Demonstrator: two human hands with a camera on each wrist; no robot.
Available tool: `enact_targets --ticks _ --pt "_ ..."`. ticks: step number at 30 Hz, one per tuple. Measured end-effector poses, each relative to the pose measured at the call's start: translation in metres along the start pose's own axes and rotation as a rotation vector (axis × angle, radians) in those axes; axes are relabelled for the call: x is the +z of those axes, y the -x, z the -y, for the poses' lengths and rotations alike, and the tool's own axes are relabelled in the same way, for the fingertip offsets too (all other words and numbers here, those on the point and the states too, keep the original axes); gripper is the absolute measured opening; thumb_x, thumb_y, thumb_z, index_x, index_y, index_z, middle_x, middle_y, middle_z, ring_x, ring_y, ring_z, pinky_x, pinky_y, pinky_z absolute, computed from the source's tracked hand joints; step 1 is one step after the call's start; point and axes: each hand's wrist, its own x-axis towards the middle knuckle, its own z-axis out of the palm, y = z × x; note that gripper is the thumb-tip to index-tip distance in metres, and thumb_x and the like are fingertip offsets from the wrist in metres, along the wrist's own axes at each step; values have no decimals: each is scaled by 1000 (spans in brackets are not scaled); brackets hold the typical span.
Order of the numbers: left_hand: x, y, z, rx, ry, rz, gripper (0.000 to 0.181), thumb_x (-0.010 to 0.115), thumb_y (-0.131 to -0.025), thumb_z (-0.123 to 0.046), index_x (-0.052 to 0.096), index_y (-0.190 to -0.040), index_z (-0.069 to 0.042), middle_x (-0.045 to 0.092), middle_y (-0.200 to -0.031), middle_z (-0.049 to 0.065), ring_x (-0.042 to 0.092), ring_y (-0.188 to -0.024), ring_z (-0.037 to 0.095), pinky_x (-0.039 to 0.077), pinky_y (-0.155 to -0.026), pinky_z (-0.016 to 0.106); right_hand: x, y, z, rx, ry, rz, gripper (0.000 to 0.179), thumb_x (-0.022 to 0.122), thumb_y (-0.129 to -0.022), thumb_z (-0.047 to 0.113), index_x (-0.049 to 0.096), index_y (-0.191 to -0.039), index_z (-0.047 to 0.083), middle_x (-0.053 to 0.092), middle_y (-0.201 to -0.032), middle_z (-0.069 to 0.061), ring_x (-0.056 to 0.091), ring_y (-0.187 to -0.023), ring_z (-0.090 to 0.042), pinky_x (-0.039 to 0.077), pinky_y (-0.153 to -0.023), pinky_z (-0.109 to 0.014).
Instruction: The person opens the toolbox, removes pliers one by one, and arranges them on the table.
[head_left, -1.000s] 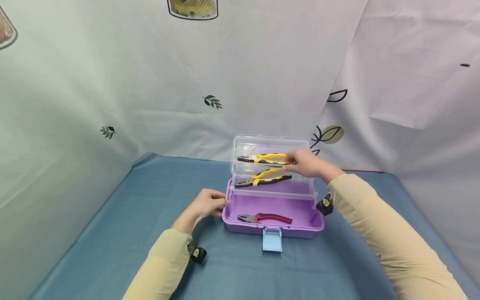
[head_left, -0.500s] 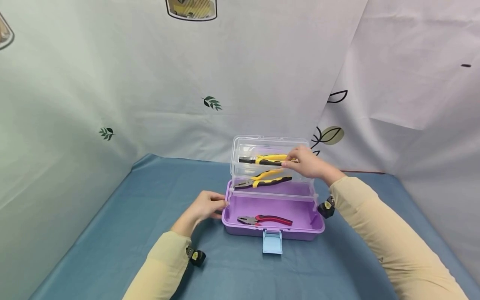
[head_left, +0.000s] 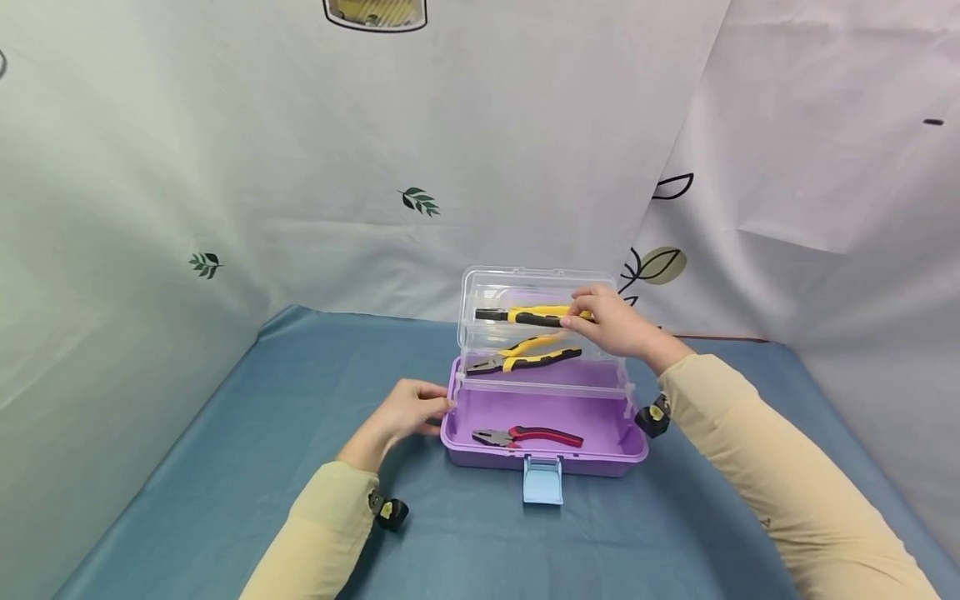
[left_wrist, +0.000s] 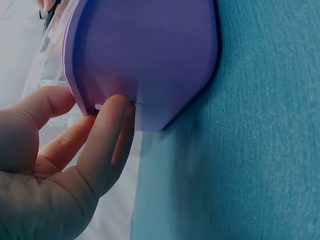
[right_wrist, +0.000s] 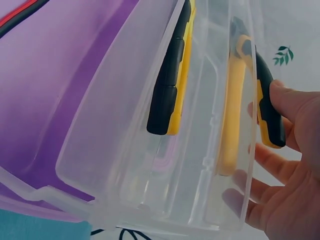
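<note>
A purple toolbox (head_left: 592,466) stands with its clear tiered trays raised. My left hand (head_left: 408,408) holds the box's left end; in the left wrist view the thumb and fingers pinch its rim. On the upper clear tray (head_left: 551,279), my right hand (head_left: 615,323) pinches the black-and-yellow handle of combination pliers (right_wrist: 270,107) between thumb and fingers, the jaws pointing left. Similar yellow-and-black pliers (head_left: 525,362) lie in the lower clear tray. Pliers with red-and-black handles (head_left: 547,434) rest on the box's purple floor.
A light blue latch (head_left: 542,483) hangs down at the box's front. Blue cloth (head_left: 360,350) covers the table, and a pale printed curtain (head_left: 337,250) rises behind the box.
My right hand has lifted slightly, and the upper pliers have turned in its grip, with the lower handle raised. The left hand stays on the box's end.
</note>
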Motion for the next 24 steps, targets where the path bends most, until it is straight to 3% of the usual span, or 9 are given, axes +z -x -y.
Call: enact_targets --ticks 6,9,14,16,18,20,24 --pt "0 0 -1 -1 -8 3 34 62 -85 -7 62 -114 11 67 -101 21 67 -83 19 60 -68 33 1 4 3 14 10 -9 30 50 -98 27 66 -97 1 35 -144 -26 33 -133 -42 33 -107 -59" --pt "0 1 -1 -4 -5 -3 34 63 -85 -7 62 -114 11 67 -101 21 67 -82 19 60 -67 33 2 5 3 -10 22 -25 29 51 -98 27 66 -95 2 44 -135 -25 38 -129 -40 37 -103 -57" --pt "0 1 0 -5 6 2 34 63 -85 -6 62 -114 11 67 -102 22 67 -82 18 60 -68 33 3 5 2 -55 58 -45 24 53 -97 26 66 -93 6 62 -101 -14 52 -95 -29 45 -77 -43" --pt "1 1 0 -6 9 3 34 63 -85 -6 62 -114 11 67 -102 22 67 -82 18 60 -69 34 3 4 2 -45 49 -35 23 53 -97 27 64 -97 7 65 -100 -12 55 -87 -26 47 -73 -40" --pt "1 1 0 -6 4 3 34 63 -85 -6 62 -114 11 68 -102 21 67 -82 18 60 -69 34 2 4 3 -25 27 -13 27 52 -97 29 62 -107 6 66 -105 -15 59 -90 -29 50 -75 -43" --pt "0 1 -1 -12 5 -3 33 63 -84 -6 63 -113 10 68 -101 20 67 -81 18 60 -68 34 1 4 4 7 8 16 36 50 -98 33 58 -120 6 64 -115 -19 61 -102 -34 52 -84 -49" --pt "-1 0 -1 -2 -8 6 34 62 -85 -6 63 -114 11 68 -102 22 67 -82 19 60 -68 34 0 4 3 56 -19 77 54 47 -98 39 45 -138 3 56 -129 -24 55 -117 -39 46 -97 -54"
